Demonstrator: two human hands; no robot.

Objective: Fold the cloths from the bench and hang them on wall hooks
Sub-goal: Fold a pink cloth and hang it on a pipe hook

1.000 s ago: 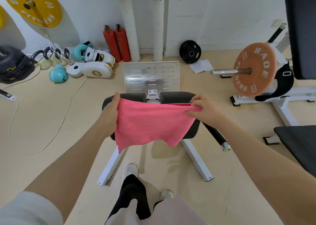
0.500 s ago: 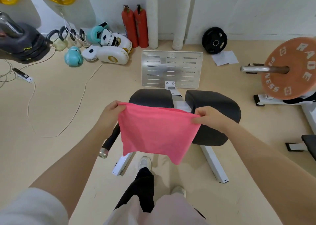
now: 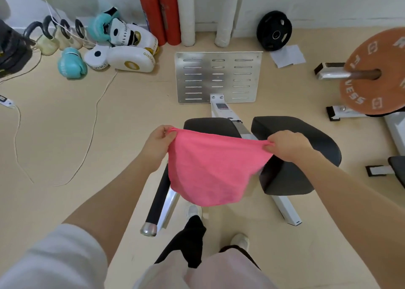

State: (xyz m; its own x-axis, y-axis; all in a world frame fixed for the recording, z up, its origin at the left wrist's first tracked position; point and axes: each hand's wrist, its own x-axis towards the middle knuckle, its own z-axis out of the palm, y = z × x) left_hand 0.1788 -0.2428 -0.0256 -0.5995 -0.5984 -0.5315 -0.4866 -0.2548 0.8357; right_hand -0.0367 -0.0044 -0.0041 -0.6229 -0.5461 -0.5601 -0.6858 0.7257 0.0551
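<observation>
Pretty clearly a small gym room: orange weight plate [image 3: 375, 73] on a barbell, black padded bench [image 3: 293, 157], boxing gloves [image 3: 71, 63] and kettlebells [image 3: 49, 37] along the wall, two fire extinguishers [image 3: 161, 12].

Two red fire extinguishers [image 3: 161, 12] stand against the wall; teal boxing gloves [image 3: 71, 63] lie beside white pads [image 3: 131, 58]; an orange weight plate [image 3: 377, 73] sits right.

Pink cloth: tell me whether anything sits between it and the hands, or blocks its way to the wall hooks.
Nothing lies between them: the left hand and right hand each already pinch a top corner of the pink cloth, which hangs clear above the bench. The wall hooks are out of view, so that path cannot be judged.
</observation>
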